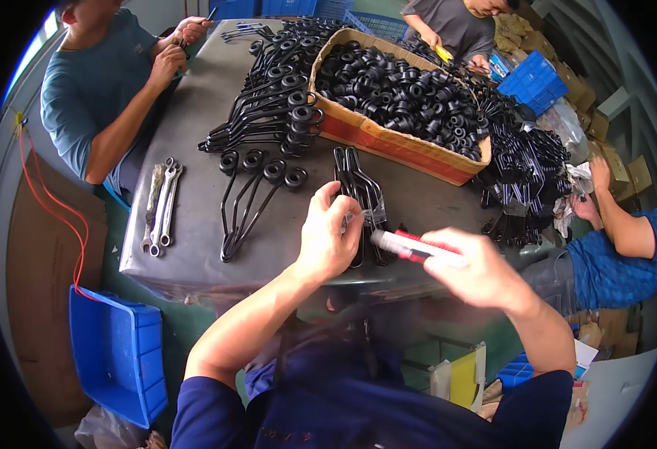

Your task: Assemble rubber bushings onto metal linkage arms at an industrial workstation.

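Note:
A bundle of black bent metal rods [357,176] lies on the dark table in front of me, with clear plastic wrap [373,215] around part of it. My left hand [330,233] is closed at the bundle's left side, pinching the wrap. In my right hand [478,269] is a red and white utility knife [411,245], gripped and slightly blurred, its front end pointing left toward the wrapped rods. Left of the bundle, several black rods with rubber bushings [257,198] lie fanned out. A larger stack of bushed rods [269,112] sits behind them.
An open cardboard box [388,142] of black rubber bushings stands behind the bundle. Several wrenches [165,202] lie at the table's left. Piled black rods [527,168] cover its right side. Co-workers are at left, far right and right. A blue crate [119,352] is on the floor.

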### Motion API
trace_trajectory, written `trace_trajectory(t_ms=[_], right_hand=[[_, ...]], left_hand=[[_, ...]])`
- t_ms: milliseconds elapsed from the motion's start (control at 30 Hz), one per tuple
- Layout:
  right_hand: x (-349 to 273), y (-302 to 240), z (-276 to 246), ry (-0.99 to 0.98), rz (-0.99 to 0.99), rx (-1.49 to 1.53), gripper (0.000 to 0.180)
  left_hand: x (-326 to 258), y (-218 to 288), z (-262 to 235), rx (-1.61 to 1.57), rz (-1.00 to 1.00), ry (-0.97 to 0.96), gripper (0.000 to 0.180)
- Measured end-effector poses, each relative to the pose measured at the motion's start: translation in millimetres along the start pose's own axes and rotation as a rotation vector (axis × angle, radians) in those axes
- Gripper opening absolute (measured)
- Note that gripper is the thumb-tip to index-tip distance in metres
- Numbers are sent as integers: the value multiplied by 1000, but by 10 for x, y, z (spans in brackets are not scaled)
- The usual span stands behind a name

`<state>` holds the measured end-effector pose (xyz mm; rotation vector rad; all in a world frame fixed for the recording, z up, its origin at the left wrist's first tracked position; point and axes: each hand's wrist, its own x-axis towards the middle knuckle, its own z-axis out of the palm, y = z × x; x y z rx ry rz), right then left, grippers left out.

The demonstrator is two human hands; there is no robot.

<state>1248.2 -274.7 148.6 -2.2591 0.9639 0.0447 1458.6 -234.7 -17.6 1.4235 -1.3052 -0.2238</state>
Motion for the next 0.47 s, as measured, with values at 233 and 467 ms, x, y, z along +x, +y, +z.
trace_trajectory(t_ms=[233,467], right_hand=[[-18,897,-72,375,177,527,23],[292,1982,303,492,320,454,31]], left_hand=[[-17,-150,20,-154,-128,75,15],[34,-228,-140,-279,-461,20,11]])
